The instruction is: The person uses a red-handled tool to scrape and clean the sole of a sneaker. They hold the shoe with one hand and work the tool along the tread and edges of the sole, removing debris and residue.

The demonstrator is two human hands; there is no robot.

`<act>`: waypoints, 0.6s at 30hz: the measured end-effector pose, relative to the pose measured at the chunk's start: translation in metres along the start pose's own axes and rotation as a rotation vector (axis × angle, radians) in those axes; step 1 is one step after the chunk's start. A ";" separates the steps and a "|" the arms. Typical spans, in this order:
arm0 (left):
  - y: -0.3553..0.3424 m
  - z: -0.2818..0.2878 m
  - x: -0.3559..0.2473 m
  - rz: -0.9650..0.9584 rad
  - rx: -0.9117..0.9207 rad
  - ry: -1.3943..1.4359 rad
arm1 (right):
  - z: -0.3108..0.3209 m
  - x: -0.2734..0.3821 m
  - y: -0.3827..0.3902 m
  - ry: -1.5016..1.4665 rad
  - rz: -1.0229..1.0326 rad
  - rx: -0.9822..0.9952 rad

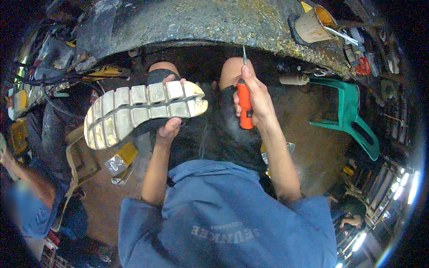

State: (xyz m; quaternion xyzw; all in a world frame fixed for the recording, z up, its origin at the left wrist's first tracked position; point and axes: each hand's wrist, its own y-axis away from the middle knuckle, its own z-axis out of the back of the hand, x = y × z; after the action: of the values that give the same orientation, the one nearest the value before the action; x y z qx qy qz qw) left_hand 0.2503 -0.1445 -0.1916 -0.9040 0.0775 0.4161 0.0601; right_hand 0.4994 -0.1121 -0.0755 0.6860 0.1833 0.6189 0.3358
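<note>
A shoe [134, 107] is held sole up in front of me, its pale sole cut into blocks by grooves and yellowed at the heel. My left hand [170, 128] grips it at the middle, thumb on the near edge and fingertips showing at the far edge. The shoe's upper is mostly hidden beneath. To its right, my right hand [260, 102] is wrapped round an orange-red handheld tool [245, 107] with a dark switch. The tool's thin pointed metal tip points away from me, toward the workbench, apart from the shoe.
A worn, crusted workbench [192, 22] curves across the far side, with a stained bucket [313, 27] at its right. A green plastic chair [346, 107] stands to the right. Yellow boxes [123, 156] lie on the floor at left. Another person [33, 192] is at the left edge.
</note>
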 end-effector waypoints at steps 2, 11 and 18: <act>0.006 0.004 -0.001 0.033 -0.039 0.069 | 0.000 -0.004 -0.004 -0.019 0.034 -0.010; 0.033 0.009 0.013 0.120 0.034 0.208 | 0.004 0.000 -0.019 -0.141 0.004 0.019; 0.036 0.005 0.010 0.219 0.042 0.203 | 0.002 -0.006 -0.021 -0.081 0.037 -0.006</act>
State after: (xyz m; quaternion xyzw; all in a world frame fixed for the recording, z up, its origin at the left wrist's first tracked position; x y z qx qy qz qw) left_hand 0.2456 -0.1795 -0.2039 -0.9262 0.1900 0.3247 0.0249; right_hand 0.5040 -0.1017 -0.0937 0.7127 0.1550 0.5972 0.3337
